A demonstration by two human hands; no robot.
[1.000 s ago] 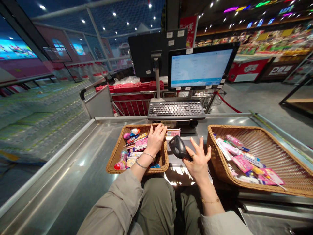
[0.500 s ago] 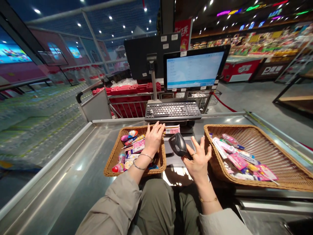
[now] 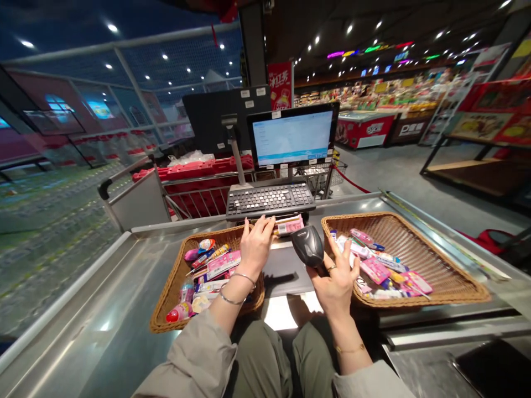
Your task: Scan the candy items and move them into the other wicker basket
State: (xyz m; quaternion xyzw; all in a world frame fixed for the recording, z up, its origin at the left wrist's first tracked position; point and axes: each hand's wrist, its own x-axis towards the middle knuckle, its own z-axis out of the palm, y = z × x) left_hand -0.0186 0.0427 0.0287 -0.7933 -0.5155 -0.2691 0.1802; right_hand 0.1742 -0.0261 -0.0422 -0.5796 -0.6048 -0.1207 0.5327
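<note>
My left hand (image 3: 258,246) is closed on the left end of a slim packet with a pink wrapper and a barcode (image 3: 289,225), just below the keyboard. Its thumb is hidden. My right hand (image 3: 335,276) grips a black handheld barcode scanner (image 3: 307,246), whose head is near the packet's right end; some of its fingers are spread. Under my left wrist is a wicker basket (image 3: 160,307) of small sweets and toys in wrappers. Beside my right hand, a larger wicker basket (image 3: 452,265) holds similar pink, white and blue packets (image 3: 375,271).
A keyboard (image 3: 271,199) and a lit monitor (image 3: 293,137) stand at the counter's far edge, with a second dark screen (image 3: 211,119) behind. The metal counter (image 3: 112,309) extends left. Red crates in a cart (image 3: 199,185) are beyond. A dark object (image 3: 492,367) lies lower right.
The view has swung to the right and tilted up. The scanner head and the packet have come closer together. The monitor's rows of text look fewer.
</note>
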